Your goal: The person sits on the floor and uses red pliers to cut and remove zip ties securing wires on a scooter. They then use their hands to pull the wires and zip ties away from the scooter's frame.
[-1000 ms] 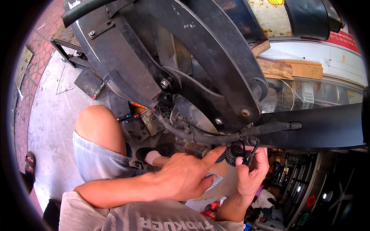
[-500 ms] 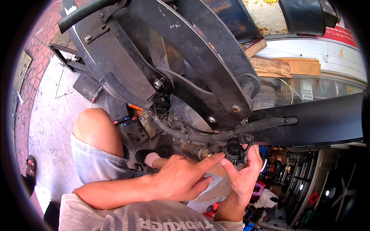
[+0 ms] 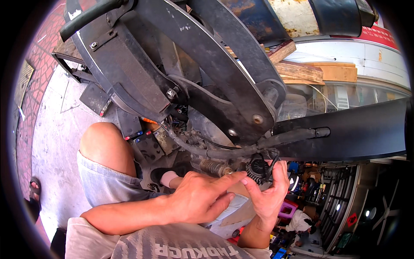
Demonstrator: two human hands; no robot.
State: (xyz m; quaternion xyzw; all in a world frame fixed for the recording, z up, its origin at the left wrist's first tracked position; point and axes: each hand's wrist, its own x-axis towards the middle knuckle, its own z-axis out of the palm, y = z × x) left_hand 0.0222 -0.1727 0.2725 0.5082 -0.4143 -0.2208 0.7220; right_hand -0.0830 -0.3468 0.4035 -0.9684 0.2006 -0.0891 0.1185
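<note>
My right hand (image 3: 268, 194) holds a round black finned part (image 3: 259, 169) with cooling ribs along its rim and a cable at its side. Its thumb lies at the lower edge, with the fingers behind and along the right side, partly hidden. From the left, my left hand (image 3: 199, 195) reaches across with the index finger stretched out, its tip at the finned part close to my right thumb. The left thumb stands apart and the other fingers are curled, with nothing seen in them. Just left of the part is a dirty coil spring (image 3: 213, 167); above it runs a thick black sleeved cable (image 3: 233, 153).
A large black vehicle frame (image 3: 215, 56) arches overhead, with a black fender-like panel (image 3: 358, 129) on the right. Batteries (image 3: 148, 146) sit on the ground beyond my bent knee (image 3: 105, 146). Wooden blocks (image 3: 302, 71) lie at upper right. Another person (image 3: 299, 222) is at lower right.
The whole view has shifted slightly, so the frame and the finned part appear a little further left. My hands keep nearly the same pose, the left index finger still at the part.
</note>
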